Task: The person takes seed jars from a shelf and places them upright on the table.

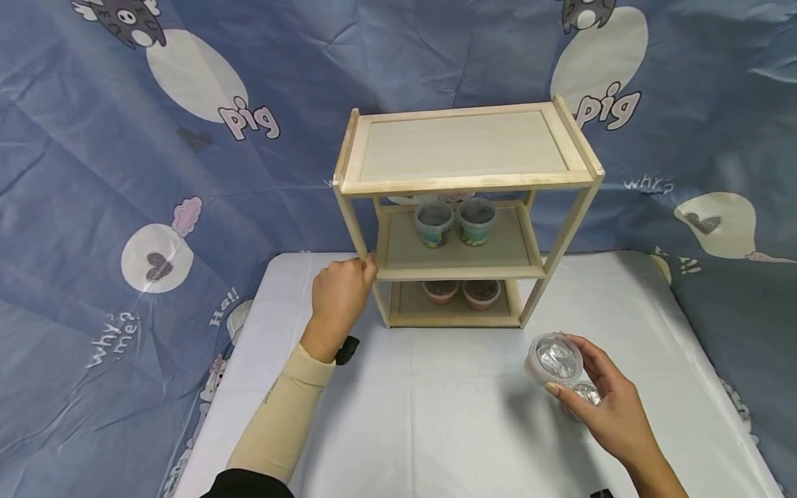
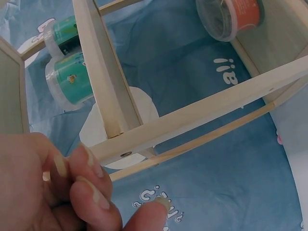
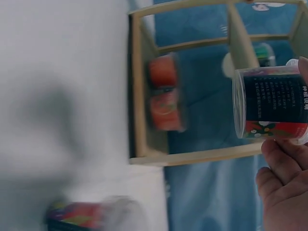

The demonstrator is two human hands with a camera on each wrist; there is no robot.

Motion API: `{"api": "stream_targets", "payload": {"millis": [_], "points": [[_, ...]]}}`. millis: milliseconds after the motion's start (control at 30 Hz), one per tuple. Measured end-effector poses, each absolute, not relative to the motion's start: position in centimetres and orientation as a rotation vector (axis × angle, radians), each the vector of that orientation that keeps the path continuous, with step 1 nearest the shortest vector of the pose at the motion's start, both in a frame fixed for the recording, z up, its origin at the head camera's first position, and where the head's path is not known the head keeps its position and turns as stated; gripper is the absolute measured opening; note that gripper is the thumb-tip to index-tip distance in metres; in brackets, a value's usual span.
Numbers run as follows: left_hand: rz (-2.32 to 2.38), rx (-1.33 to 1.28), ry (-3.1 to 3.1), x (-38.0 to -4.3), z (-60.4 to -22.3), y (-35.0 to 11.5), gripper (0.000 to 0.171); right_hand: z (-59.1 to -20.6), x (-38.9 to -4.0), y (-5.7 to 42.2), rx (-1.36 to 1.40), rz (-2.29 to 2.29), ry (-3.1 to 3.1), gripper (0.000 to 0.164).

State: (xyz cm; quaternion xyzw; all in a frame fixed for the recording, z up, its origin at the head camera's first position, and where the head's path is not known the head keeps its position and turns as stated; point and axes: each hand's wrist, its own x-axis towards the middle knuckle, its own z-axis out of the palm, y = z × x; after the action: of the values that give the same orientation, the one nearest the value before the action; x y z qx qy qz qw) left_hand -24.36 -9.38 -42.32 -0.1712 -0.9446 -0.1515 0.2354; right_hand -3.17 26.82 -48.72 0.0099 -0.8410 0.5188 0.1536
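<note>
A small three-tier wooden shelf [image 1: 468,145] stands at the back of the table. My left hand [image 1: 339,294] grips its left front post beside the middle board, fingers curled. In my right hand [image 1: 613,401] I hold a clear-lidded tub [image 1: 558,357] between thumb and fingers, raised over the table in front of the shelf's right side. A dark and red printed label [image 3: 274,98] wraps that tub in the right wrist view. Below it a second tub [image 1: 587,394] stands on the table, partly hidden by the hand.
Two green-labelled tubs [image 1: 476,221] sit side by side on the middle board. Two orange-red tubs [image 1: 481,294] stand on the bottom board. A white cloth [image 1: 436,415] covers the table, and blue printed fabric [image 1: 299,173] hangs behind and at the sides.
</note>
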Motion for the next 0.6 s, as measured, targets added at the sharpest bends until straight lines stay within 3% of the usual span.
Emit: {"api": "stream_targets", "payload": {"millis": [600], "points": [[-0.436, -0.469, -2.624, -24.4, -42.2, -9.5, 0.060, -51.4, -2.6, 27.1, -0.016, 1.463, -2.450, 0.079]]}}
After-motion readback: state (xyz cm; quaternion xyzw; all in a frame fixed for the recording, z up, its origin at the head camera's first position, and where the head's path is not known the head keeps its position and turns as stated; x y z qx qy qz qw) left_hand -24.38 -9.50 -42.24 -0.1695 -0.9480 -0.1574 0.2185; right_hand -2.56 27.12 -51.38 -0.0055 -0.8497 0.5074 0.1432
